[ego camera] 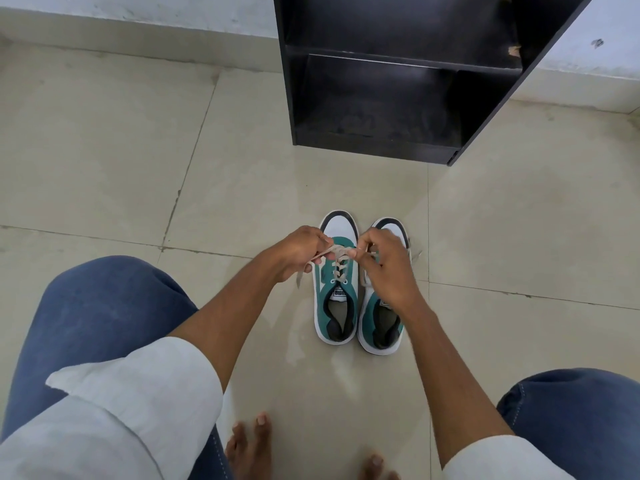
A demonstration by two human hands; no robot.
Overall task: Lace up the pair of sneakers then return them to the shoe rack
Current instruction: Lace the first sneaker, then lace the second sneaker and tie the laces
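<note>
1. Two sneakers stand side by side on the floor (242,188); the left sneaker (335,289) is being laced.
2. The left hand (298,252) and right hand (384,268) each have fingers pinched closed on its lace (337,251).
3. Uneven pulling could leave one end short, or tip the shoe.
4. The right sneaker (382,327), partly hidden, may be knocked.
5. The shoe rack (398,98) stands empty beyond.

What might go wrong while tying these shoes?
The lace pulled between the left hand and right hand may slip loose. The right sneaker has loose lace ends trailing on the floor, which could catch when both are carried to the shoe rack.
</note>
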